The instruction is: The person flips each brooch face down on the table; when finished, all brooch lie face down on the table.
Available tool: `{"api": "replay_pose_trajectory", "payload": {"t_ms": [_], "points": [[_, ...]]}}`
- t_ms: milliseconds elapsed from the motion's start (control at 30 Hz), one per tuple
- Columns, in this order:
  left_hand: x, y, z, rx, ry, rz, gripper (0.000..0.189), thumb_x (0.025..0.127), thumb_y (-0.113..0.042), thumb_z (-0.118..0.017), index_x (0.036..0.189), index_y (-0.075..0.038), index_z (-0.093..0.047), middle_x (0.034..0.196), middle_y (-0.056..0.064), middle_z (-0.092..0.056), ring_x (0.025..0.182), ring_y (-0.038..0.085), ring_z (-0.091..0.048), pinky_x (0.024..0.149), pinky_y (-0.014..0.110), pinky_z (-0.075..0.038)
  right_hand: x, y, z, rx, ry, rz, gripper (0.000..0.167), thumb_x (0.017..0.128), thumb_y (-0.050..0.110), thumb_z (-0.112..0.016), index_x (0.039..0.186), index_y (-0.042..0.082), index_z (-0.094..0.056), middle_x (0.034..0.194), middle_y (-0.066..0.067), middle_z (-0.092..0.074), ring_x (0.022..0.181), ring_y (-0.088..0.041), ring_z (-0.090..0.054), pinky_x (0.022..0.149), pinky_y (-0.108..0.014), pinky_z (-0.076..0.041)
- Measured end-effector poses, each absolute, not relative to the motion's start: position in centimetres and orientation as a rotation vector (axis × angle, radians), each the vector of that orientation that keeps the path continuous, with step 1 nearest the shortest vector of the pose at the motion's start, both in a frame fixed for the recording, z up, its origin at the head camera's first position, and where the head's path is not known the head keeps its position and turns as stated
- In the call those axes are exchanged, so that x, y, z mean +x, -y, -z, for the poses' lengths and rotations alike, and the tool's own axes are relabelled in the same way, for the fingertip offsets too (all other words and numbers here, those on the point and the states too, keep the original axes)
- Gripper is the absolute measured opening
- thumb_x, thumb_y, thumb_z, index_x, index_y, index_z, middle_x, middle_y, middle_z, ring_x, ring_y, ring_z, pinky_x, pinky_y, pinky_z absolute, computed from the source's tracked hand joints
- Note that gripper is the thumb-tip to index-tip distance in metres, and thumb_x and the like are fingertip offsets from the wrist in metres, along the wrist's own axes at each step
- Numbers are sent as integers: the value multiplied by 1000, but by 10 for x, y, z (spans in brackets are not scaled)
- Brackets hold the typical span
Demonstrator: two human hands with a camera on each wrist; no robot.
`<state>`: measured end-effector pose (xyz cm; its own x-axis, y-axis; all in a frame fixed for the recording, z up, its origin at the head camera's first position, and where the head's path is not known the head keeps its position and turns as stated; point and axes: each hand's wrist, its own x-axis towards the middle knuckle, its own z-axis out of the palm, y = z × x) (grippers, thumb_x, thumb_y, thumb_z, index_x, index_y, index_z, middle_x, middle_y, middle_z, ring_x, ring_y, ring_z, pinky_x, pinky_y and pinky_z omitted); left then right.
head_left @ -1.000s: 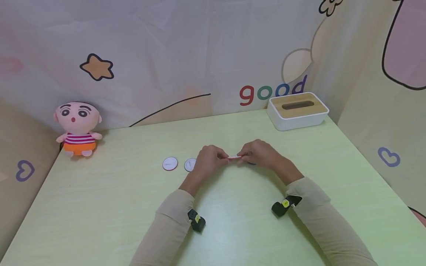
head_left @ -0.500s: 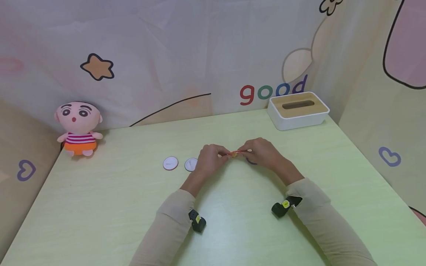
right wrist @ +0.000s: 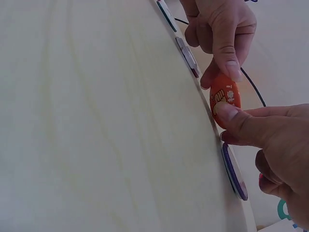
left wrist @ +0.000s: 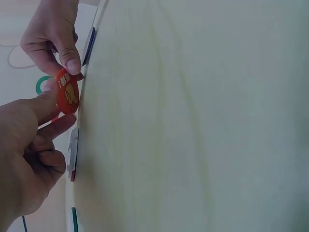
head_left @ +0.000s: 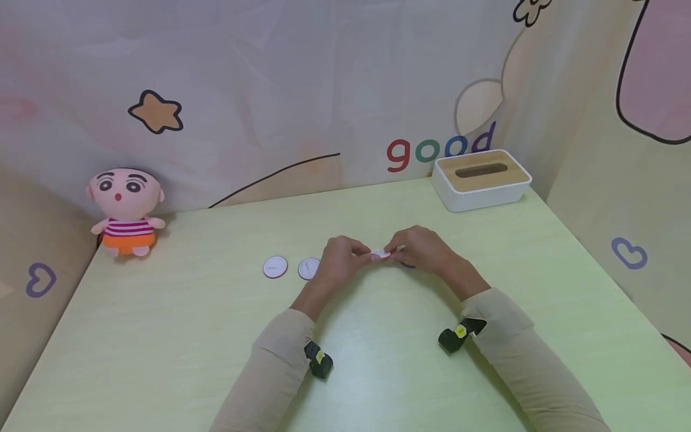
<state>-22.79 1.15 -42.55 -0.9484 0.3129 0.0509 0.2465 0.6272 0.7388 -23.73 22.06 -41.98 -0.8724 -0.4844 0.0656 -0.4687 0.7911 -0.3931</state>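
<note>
Both hands pinch one round button badge (head_left: 381, 254) between thumb and fingertips, close above the table. My left hand (head_left: 341, 259) grips its left edge, my right hand (head_left: 423, 249) the right edge. From the head its whitish back shows; in the left wrist view its red face (left wrist: 68, 93) carries a yellow drawing and small white lettering. To the left lie two badges, pale backs up: the outer badge (head_left: 275, 267) and the nearer badge (head_left: 308, 269), partly behind my left hand. Another badge (right wrist: 234, 171), dark-rimmed, lies under my right hand, mostly hidden from the head.
A plush doll (head_left: 126, 210) in a striped top sits at the table's back left. A white tissue box (head_left: 482, 180) with a wooden lid stands at the back right. A printed cloth backdrop (head_left: 281, 90) rises behind the pale green table (head_left: 378, 372).
The held badge tilts between my fingers: nearly edge-on at first, then its red face shows to the head view, and now its whitish back. Both hands stay in nearly the same place.
</note>
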Motion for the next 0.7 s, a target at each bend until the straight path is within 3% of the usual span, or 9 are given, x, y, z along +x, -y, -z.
{"api": "replay_pose_trajectory", "payload": {"t_ms": [200,700], "points": [[-230,-14,428,453,-2757,-1188,29,86,-20,-82,109,-3,-79,101,10,-80,101,23,-71,91,39,-56,-241,-219,422,-669,-2856,714,35,81,20,-85,114,8,-78,111,-9,-78,102,-24,-70,99,-46,-55],[-231,-15,428,469,-2766,-1043,32,86,-23,-81,113,-6,-78,101,8,-80,101,23,-73,90,38,-56,-246,-221,422,-411,-2709,829,31,87,18,-81,117,10,-77,122,-12,-75,118,-30,-62,109,-50,-47]]}}
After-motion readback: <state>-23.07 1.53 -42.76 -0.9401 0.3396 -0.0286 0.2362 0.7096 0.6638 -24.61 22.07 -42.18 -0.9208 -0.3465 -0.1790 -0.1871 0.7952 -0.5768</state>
